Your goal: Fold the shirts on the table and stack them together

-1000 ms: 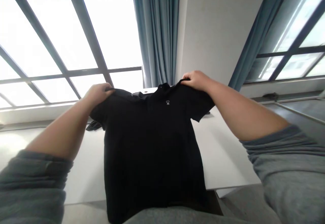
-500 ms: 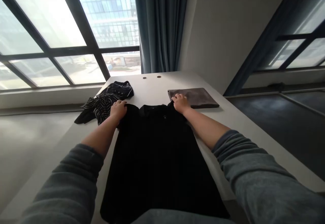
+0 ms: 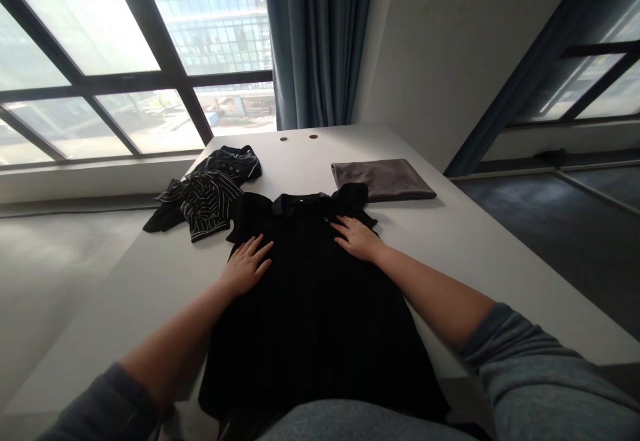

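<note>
A black polo shirt [image 3: 310,307] lies spread on the white table, collar at the far end and hem towards me. Its short sleeves are bunched beside the collar. My left hand [image 3: 246,266] rests on the shirt's upper left side, fingers spread. On the right of the chest, just by a small light logo, my right hand [image 3: 360,237] lies flat with its fingers apart. Neither hand grips the cloth. The lower hem is partly hidden by my own grey top.
Beyond the left sleeve lies a crumpled heap of dark and striped clothing [image 3: 213,204]. A folded grey-brown cloth [image 3: 387,179] sits at the far right of the white table [image 3: 480,254]. Windows and a blue curtain [image 3: 317,47] stand behind.
Both hands have let go of the shirt's shoulders and come nearer to me, now flat on the chest. The sleeves have sprung up loosely beside the collar.
</note>
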`<state>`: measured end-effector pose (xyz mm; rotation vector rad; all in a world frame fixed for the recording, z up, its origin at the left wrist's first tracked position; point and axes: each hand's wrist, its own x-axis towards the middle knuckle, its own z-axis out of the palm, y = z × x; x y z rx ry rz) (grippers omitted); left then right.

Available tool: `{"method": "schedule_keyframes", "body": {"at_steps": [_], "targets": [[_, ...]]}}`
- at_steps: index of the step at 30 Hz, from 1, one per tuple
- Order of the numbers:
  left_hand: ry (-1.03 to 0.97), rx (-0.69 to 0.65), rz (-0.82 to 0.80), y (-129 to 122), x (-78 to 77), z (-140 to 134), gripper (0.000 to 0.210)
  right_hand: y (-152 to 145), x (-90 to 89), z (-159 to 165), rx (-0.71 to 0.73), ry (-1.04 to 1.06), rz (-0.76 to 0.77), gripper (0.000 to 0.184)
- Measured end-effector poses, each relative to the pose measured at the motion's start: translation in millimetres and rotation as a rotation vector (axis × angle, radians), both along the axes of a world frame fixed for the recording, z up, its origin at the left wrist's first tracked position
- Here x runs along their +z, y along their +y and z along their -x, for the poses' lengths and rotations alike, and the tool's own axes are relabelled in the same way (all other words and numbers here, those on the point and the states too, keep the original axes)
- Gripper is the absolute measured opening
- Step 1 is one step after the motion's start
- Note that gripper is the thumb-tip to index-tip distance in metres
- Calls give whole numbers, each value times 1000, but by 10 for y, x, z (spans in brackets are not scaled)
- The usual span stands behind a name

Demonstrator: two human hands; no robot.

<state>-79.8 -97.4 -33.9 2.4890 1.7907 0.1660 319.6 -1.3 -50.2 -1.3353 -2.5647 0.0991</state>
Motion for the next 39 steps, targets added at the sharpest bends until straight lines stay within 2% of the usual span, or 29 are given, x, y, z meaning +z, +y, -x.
{"method": "schedule_keyframes", "body": {"at_steps": [8, 13, 17, 20, 23, 25, 31, 34, 37, 39], "targets": [[6, -17, -1, -12, 47, 28, 62, 88, -14, -124, -25, 35, -37, 55], [29, -17, -48, -143, 152, 2, 58, -117, 113, -151, -22, 79, -89, 47], [17, -61, -79, -563, 218, -70, 58, -514, 118, -297, -12, 79, -76, 49], [-19, -159, -59, -981, 187, -169, 58, -804, 51, -469, 3, 67, -9, 53], [-8, -242, -20, -1276, 130, -264, 59, -953, 13, -590, -2, 67, 35, 57], [10, -252, -15, -1355, 107, -300, 60, -974, 16, -614, -10, 58, 58, 58], [34, -252, -29, -1333, 101, -300, 62, -965, 58, -578, -9, 60, 70, 59], [30, -247, -52, -1341, 89, -297, 62, -853, 131, -664, -15, 160, -48, 50], [22, -232, -73, -1366, 77, -302, 63, -504, 259, -885, -171, 213, -211, 46], [17, -227, -83, -1377, 78, -307, 63, -165, 333, -1077, -337, 139, -234, 48]]}}
